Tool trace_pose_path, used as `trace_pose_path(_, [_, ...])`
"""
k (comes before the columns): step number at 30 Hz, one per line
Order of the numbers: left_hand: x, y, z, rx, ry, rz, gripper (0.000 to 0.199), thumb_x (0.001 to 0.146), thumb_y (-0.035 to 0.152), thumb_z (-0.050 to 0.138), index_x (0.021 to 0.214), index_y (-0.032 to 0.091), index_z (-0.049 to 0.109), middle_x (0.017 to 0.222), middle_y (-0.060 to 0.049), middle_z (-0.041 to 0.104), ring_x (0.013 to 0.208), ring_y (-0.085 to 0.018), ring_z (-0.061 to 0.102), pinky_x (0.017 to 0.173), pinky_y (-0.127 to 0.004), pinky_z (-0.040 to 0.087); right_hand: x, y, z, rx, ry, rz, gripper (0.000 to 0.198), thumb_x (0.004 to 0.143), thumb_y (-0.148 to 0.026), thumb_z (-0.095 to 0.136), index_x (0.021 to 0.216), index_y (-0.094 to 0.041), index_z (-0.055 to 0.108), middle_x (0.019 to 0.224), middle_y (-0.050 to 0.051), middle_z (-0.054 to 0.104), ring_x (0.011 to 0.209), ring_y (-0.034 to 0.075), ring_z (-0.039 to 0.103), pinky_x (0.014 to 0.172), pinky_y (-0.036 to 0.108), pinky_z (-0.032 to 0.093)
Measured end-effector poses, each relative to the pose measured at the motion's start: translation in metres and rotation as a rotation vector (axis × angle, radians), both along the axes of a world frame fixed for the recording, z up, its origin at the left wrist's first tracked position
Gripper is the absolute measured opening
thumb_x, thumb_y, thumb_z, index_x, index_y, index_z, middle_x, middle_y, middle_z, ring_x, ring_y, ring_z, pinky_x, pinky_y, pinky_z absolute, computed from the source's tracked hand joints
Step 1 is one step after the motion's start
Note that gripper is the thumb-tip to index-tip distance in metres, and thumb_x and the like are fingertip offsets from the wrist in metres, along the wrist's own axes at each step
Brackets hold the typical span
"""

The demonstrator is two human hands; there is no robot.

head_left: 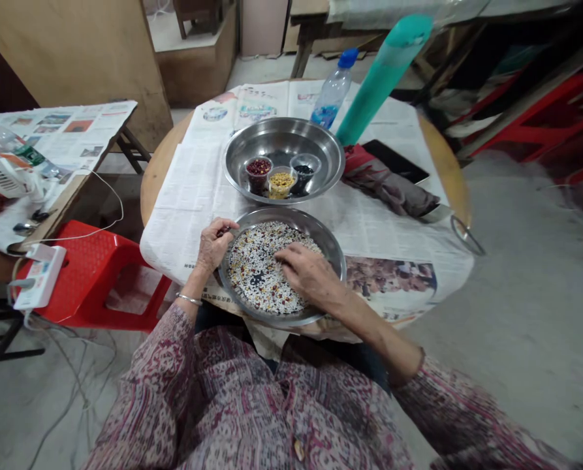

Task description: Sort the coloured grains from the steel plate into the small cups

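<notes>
In front of me is a steel basin (337,251) spread with white rice-like grains (256,251), mixed with dark red, yellow and black beans or kernels. At its left rim my left hand (215,247) is closed, with what look like small dark red beans (224,231) between thumb and fingers. My right hand (308,269) reaches into the grains from the right, fingers bent and pressed together; anything between the fingertips is hidden. Behind stands a larger steel basin (237,179) holding three clear cups: one of red beans (258,168), one of yellow kernels (281,181), one of black beans (304,170).
Newspaper covers the round table (161,171). Beyond the large basin stand a blue-capped bottle (334,88) and a tall green cylinder (384,78). A grey and red cloth bundle (389,183) and dark phone-like slab (396,161) lie right. A red stool (93,274) bears a power strip (40,277).
</notes>
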State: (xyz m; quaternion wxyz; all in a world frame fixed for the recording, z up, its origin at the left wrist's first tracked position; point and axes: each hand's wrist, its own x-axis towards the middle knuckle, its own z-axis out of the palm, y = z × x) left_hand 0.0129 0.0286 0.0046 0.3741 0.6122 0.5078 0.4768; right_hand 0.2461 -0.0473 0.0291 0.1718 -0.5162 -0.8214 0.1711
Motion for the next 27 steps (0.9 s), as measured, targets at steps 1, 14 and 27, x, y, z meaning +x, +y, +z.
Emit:
trace_pose_path(1, [0.0,0.0,0.001,0.001,0.007,0.002,0.028,0.068,0.001,0.054,0.081,0.019,0.071,0.07,0.002,0.055,0.067,-0.012,0.046,0.065,-0.025,0.04,-0.003,-0.004,0.002,-0.018,0.026,0.068,0.029,0.092,-0.012,0.048,0.111,-0.019,0.068,0.109,0.011,0.066,0.099,0.021,0.064,0.09,0.037,0.054])
trace_pose_path(14, [0.001,-0.004,0.007,0.0,0.026,0.027,0.026,0.066,0.003,0.053,0.079,0.017,0.071,0.074,0.002,0.061,0.071,-0.014,0.05,0.067,-0.025,0.041,0.022,0.013,0.014,0.077,-0.076,-0.065,0.022,0.093,-0.015,0.052,0.1,-0.021,0.072,0.1,0.006,0.076,0.093,0.02,0.07,0.084,0.031,0.051])
trace_pose_path(27, [-0.001,-0.006,0.008,-0.006,0.005,0.014,0.026,0.064,0.008,0.051,0.08,0.018,0.07,0.08,0.0,0.063,0.074,-0.015,0.052,0.07,-0.026,0.042,-0.004,0.137,0.075,0.192,-0.13,-0.373,0.028,0.092,-0.026,0.052,0.1,-0.022,0.078,0.103,0.011,0.077,0.095,0.026,0.067,0.075,0.037,0.046])
